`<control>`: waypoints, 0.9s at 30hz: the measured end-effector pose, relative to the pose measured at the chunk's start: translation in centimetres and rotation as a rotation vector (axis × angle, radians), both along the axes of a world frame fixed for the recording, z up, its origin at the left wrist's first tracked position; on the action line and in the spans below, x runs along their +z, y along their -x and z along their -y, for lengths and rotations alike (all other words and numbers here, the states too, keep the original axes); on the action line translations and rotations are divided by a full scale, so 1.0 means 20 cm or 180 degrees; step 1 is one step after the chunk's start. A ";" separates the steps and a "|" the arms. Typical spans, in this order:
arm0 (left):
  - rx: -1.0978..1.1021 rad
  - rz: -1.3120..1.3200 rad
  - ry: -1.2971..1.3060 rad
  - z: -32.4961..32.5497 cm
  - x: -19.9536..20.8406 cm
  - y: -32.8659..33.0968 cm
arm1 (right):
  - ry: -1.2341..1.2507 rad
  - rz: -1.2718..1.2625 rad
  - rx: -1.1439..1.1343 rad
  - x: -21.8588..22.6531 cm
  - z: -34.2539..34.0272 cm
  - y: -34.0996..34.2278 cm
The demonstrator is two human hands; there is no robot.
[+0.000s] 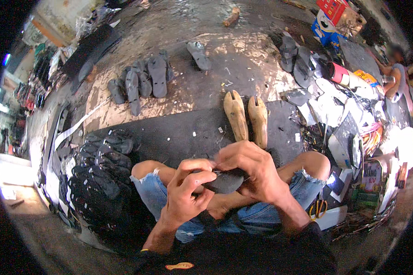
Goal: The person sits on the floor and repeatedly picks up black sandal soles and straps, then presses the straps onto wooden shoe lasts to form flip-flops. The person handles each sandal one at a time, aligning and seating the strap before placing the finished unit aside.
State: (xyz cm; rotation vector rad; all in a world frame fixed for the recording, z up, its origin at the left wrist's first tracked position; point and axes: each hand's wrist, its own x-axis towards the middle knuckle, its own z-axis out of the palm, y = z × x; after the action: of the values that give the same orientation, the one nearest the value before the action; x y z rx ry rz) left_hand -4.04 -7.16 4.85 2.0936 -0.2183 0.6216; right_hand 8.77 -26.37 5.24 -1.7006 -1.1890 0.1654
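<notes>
Above my crossed legs, both hands hold one black sandal (225, 182), its rounded end pointing toward me. My left hand (188, 189) is closed on its left side, with thumb and forefinger pinching near the upper edge. My right hand (252, 170) wraps over the far and right side; its fingertips are a little blurred and partly hidden. The hands cover much of the sandal, so its straps barely show. Just beyond my right hand, two wooden shoe lasts (235, 114) lie side by side on a black sheet (179, 130).
A heap of black sandals (103, 178) is at my left. Several dark soles (157, 75) lie ahead, with another sole (198, 56) farther off. Yellow-handled scissors (318, 210) rest by my right knee. White scraps (326, 105) clutter the right, where another person (397, 68) sits.
</notes>
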 end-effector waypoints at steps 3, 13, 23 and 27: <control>-0.0022 -0.0175 0.0036 -0.03 -0.07 -0.04 | -0.0260 -0.0731 -0.0422 -0.22 0.02 -0.01; -0.0611 -0.0247 0.5214 -0.56 -0.31 -0.33 | 0.0548 -0.1760 -0.3071 -1.17 0.12 -0.40; 0.1222 0.1603 0.3237 -0.69 -0.24 -0.10 | -0.0492 -0.4298 -0.1600 -0.22 0.11 0.37; 0.1034 0.1576 0.2595 -0.62 -0.21 -0.07 | -0.0435 -0.4118 -0.1326 -0.24 0.01 0.39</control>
State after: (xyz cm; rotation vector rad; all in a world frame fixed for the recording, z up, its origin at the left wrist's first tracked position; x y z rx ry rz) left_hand -2.71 5.30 0.56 1.1705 0.1013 1.1891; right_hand 1.02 -26.54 0.47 -1.2454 0.1121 0.7579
